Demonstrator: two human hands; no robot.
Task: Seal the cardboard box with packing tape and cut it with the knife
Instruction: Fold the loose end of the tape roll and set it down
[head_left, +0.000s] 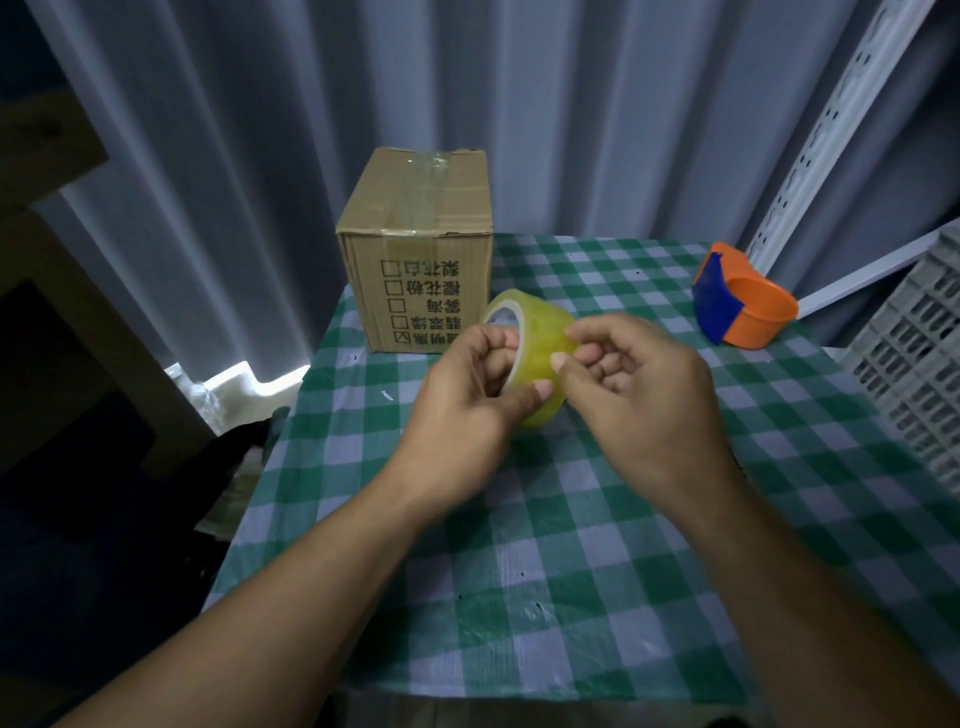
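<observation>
A brown cardboard box (415, 249) stands at the far left of the table, its top flaps closed under a strip of clear tape. In front of it I hold a yellowish roll of packing tape (540, 343) above the checked cloth. My left hand (467, 400) grips the roll, fingers through its core and thumb on the outside. My right hand (639, 395) pinches at the roll's outer surface with thumb and fingertips. No knife is visible.
An orange and blue tape dispenser (743, 301) lies at the far right of the green-checked tablecloth (571, 545). A grey plastic crate (919, 364) stands at the right edge. Curtains hang behind the table; wooden boards and dark clutter are at left.
</observation>
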